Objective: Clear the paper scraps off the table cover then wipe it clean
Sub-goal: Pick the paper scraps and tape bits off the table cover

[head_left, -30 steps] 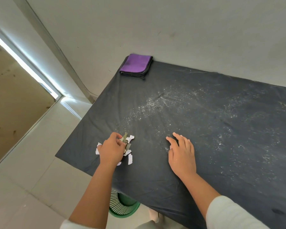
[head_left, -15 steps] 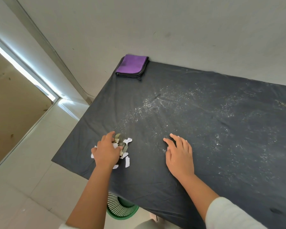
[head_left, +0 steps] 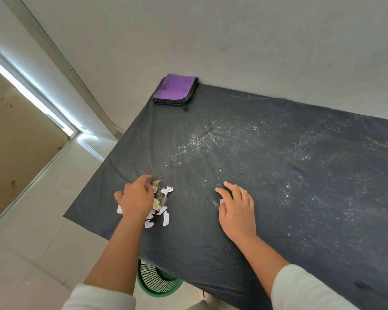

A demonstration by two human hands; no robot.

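- Gathering was the step in hand in the head view: the left hand (head_left: 136, 199) lay cupped over a small heap of torn white and olive paper scraps (head_left: 160, 203) near the front left corner of the dark grey cloth table cover (head_left: 267, 175).
- Its fingers were curled loosely over the heap; whether any scrap was pinched I could not tell.
- The right hand (head_left: 236, 209) rested flat and spread on the cover, well apart from the heap, holding nothing.
- A green slotted plastic bin (head_left: 157, 283) stood on the floor below the near edge.
- Doing it well probably meant raking stray pieces inward, closing firmly, then dropping them straight into the bin.
- White powdery specks (head_left: 195, 142) dusted the middle; the folded purple microfibre cloth (head_left: 176, 89) waited at the far left corner for wiping.
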